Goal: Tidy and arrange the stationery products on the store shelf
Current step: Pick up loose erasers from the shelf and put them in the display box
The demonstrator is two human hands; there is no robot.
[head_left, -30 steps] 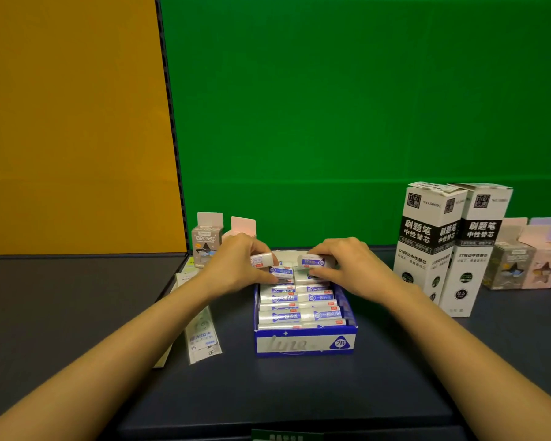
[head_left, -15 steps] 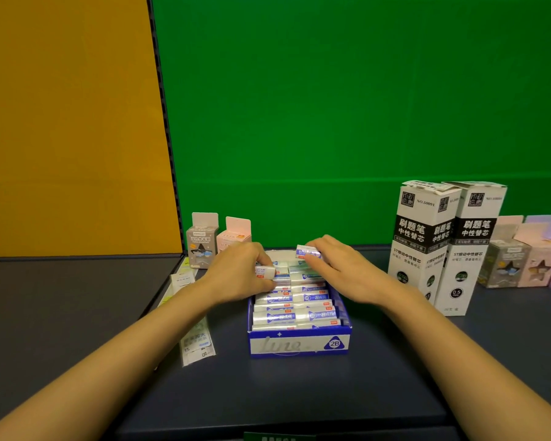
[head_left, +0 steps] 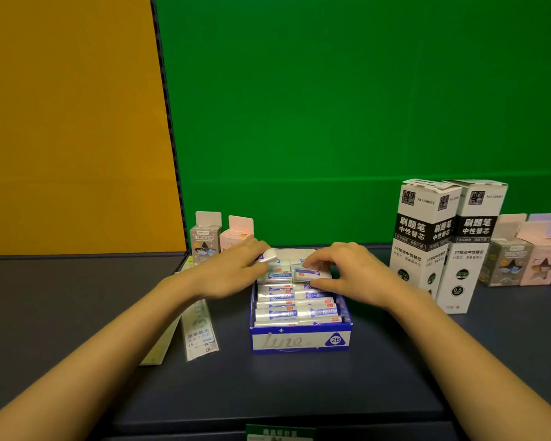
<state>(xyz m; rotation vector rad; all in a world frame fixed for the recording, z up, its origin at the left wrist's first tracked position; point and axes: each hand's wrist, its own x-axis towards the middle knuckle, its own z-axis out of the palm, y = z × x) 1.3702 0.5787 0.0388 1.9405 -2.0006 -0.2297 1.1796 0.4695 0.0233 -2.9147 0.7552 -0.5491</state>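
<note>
A blue and white display box (head_left: pixel 301 341) marked 2B stands on the dark shelf, filled with rows of wrapped white erasers (head_left: pixel 295 305). My left hand (head_left: pixel 233 272) is at the box's back left corner, fingers closed on one white eraser (head_left: pixel 269 256) raised a little above the rows. At the back right, my right hand (head_left: pixel 347 272) pinches another eraser (head_left: pixel 310 275) with a blue label and holds it flat on the top layer.
Two tall white refill boxes (head_left: pixel 442 243) stand right of the tray. Small carded boxes (head_left: pixel 519 259) sit at the far right, two more (head_left: pixel 206 240) behind my left hand. Packaged rulers (head_left: pixel 199 329) lie flat left of the tray. Green and orange back panels rise behind.
My right hand has lowered its eraser from above the back row onto the top layer. My left hand has lifted its eraser slightly toward the back left corner.
</note>
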